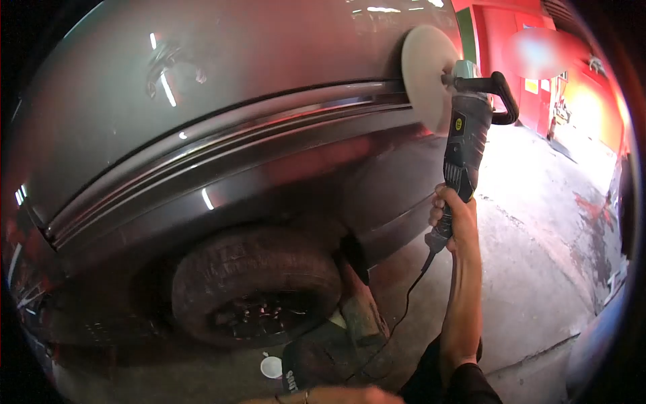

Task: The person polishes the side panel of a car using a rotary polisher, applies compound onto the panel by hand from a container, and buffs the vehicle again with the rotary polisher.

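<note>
My right hand (456, 214) is wrapped round the rear grip of a dark corded polisher (464, 135), held out at arm's length. The tool's large pale round pad (424, 77) stands beside the grey car panel (269, 50); whether it touches the paint, I cannot tell. A black loop handle (503, 97) sticks out to the right near its head, with no hand on it. The power cord (407, 303) hangs from the grip toward the floor. At the bottom edge lies my left hand (356, 395), cut off by the frame, its fingers hidden, a thin bracelet at the wrist.
Below the panel run a trim strip (229, 124) and a wheel (256, 286). A block (363, 310) stands by the tyre. On the floor lie a white lid-like disc (271, 367) and a dark lettered item (306, 367). A red wall (498, 40) stands behind.
</note>
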Motion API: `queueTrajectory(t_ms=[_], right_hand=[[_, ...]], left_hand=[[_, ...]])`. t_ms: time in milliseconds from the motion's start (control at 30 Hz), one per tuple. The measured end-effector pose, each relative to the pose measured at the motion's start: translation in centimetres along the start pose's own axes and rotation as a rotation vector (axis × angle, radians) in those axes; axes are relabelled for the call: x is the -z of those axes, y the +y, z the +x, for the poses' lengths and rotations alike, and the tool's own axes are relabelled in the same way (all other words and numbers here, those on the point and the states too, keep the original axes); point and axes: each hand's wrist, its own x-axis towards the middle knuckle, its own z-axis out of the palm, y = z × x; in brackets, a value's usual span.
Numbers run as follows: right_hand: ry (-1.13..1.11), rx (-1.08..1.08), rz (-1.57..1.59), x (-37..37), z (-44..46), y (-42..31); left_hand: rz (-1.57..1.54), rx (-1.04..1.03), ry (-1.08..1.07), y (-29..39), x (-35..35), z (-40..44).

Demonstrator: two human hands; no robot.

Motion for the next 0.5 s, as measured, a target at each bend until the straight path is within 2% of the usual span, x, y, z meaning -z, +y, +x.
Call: queueTrajectory(t_ms=[33,100,167,333,500], right_hand=[[0.007,-0.014,0.013,-0.3,-0.2,0.4],[0.009,-0.019,0.009,-1.3,-0.9,0.5],[-0.035,-0.001,-0.003,-2.7,-1.5,0.8],[-0.183,0.082,-0.128,-5.4,-2.7,3.4],[-0.209,0.042,-0.171,-6.2,-3.4,3.1]], left_hand=[[-0.248,0.327,0.024,-2.6,-2.3,-1.3],[-0.263,0.343,0.066,-4.2,-4.1,-2.1],[-0.255,0.32,0.203,-3.6,-3.8,-3.1],[-0.064,0.118,0.7,3.6,-1.1,-4.5],[0.419,-0.249,1.151,10.0,3.4,0.7]])
